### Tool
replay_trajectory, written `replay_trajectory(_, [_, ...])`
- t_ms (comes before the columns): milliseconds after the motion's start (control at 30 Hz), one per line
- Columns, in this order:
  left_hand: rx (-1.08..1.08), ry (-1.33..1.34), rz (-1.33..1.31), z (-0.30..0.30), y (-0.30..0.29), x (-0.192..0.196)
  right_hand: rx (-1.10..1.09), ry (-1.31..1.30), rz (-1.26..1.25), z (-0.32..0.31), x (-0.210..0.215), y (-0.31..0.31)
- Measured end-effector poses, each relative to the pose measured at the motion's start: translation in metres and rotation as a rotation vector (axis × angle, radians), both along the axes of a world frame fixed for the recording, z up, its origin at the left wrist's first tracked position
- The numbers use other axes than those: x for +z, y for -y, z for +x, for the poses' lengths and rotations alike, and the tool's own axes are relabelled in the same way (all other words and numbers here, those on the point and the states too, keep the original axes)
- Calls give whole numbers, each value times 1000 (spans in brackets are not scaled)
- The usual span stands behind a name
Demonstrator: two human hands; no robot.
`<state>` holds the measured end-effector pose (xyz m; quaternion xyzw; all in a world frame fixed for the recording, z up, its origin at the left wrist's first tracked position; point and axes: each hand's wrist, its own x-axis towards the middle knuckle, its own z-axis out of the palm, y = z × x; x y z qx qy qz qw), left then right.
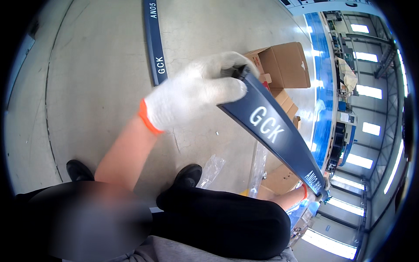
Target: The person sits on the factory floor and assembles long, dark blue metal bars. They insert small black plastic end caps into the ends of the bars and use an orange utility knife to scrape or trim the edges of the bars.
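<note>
A long, narrow dark blue panel (273, 124) with white lettering slants across the right half of the view, raised off the floor. My left hand (196, 85), in a white knit glove with an orange cuff, closes round its upper left end, thumb over the face and fingers over the top. At the far lower right end, my right hand (315, 194) grips the panel, gloved alike and small in the view; the panel covers some of its fingers. A second dark blue panel (153, 43) lies on the floor beyond my left hand.
Opened cardboard boxes (286, 65) stand behind the held panel. Clear plastic film (211, 170) lies on the concrete floor (96, 87) near my shoe (188, 175). A blue floor strip (321, 83) runs along the right, with machinery beyond.
</note>
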<state>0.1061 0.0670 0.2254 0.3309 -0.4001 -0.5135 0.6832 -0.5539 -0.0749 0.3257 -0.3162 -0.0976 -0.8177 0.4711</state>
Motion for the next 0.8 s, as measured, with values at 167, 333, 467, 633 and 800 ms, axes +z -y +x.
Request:
replay_trajectory(167, [-67,-26,286,10,3,3,13,-130,-44,2,11,-4])
replay_trajectory(333, [35,-311,270,5,5,-7,-199,-153,25,-4,21,-7])
replay_trajectory(467, [114,-269,227,6,12,-15,-166,-153,6,17,25,-16])
replay_trajectory(633, [143,-346,320,2,24,-37,-183,-111,16,45,34,-19])
replay_trajectory(800, [196,-486,455,0,35,-57,-173,-147,16,48,34,-20])
